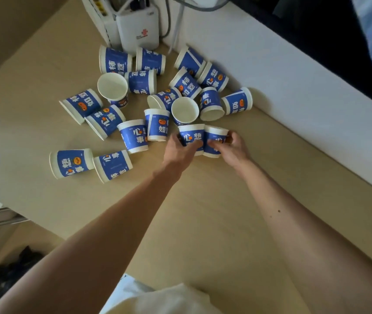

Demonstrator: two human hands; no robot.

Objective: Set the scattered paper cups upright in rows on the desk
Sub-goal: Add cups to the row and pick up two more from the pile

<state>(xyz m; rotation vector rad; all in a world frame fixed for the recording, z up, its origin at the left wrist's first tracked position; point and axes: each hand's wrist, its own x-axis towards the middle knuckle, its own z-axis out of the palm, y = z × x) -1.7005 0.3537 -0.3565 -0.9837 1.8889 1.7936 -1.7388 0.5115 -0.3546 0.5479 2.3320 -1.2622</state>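
Observation:
Several blue-and-white paper cups lie scattered over the light wooden desk (pixel 214 223). Most are on their sides, such as one at the left (pixel 70 163). Two stand upright with open mouths (pixel 112 87) (pixel 185 109). My left hand (pixel 180 150) grips one cup (pixel 190 134) near the middle. Right beside it, my right hand (pixel 232 148) grips a second cup (pixel 215 138). Both held cups touch each other, rims pointing away from me.
A white router (pixel 138 30) with cables stands at the desk's far edge. A white wall panel (pixel 282 87) runs along the right side. The desk's left edge drops to the floor, where a dark object (pixel 6 275) lies.

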